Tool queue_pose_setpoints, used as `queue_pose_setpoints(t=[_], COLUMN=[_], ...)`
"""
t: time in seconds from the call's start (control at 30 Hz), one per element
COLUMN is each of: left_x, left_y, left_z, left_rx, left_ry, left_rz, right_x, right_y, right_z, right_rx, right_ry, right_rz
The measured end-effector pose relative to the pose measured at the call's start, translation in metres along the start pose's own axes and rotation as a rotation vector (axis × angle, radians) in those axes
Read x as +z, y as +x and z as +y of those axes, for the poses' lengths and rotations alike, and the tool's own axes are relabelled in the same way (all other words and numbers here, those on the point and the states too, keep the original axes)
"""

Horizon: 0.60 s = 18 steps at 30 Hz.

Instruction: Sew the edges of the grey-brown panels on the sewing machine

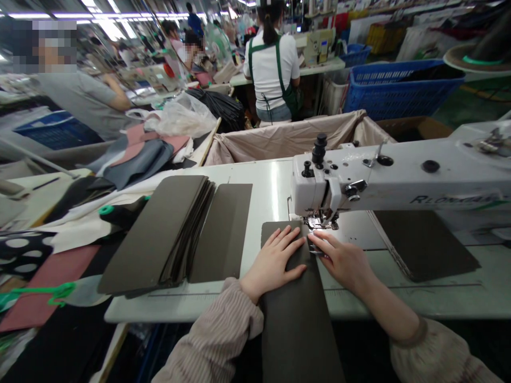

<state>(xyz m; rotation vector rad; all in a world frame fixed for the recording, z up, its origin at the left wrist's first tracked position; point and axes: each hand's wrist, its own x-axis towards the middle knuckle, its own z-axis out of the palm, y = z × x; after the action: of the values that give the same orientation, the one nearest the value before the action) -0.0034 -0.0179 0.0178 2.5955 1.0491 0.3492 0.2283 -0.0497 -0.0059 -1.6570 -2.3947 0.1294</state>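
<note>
A long dark grey-brown fabric strip (297,314) runs from the table's front edge up to the presser foot (319,221) of a white sewing machine (399,181). My left hand (275,260) lies flat on the strip's left side, fingers spread. Just below the needle, my right hand (343,260) rests on the strip's right edge with its fingers pinched round a small metal tool I cannot name. A stack of like strips (159,234) sits to the left, one single strip (223,231) beside it.
Another dark piece (423,242) lies under the machine arm at right. Behind the white table (271,186) is a cloth-lined bin (287,138). Mixed fabric piles (136,154) crowd the left. Other people work at benches behind; blue crates (399,85) stand at back right.
</note>
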Motion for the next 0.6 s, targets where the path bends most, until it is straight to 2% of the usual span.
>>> queue_pose_setpoints(t=[0.6], left_x=[-0.0011], left_y=[-0.002], left_z=[-0.001], left_rx=[0.011], left_ry=[-0.006], left_rz=[0.053], right_x=[-0.0002], right_y=[0.0], right_z=[0.0008], right_rx=[-0.006], right_ry=[-0.001], right_rz=[-0.009])
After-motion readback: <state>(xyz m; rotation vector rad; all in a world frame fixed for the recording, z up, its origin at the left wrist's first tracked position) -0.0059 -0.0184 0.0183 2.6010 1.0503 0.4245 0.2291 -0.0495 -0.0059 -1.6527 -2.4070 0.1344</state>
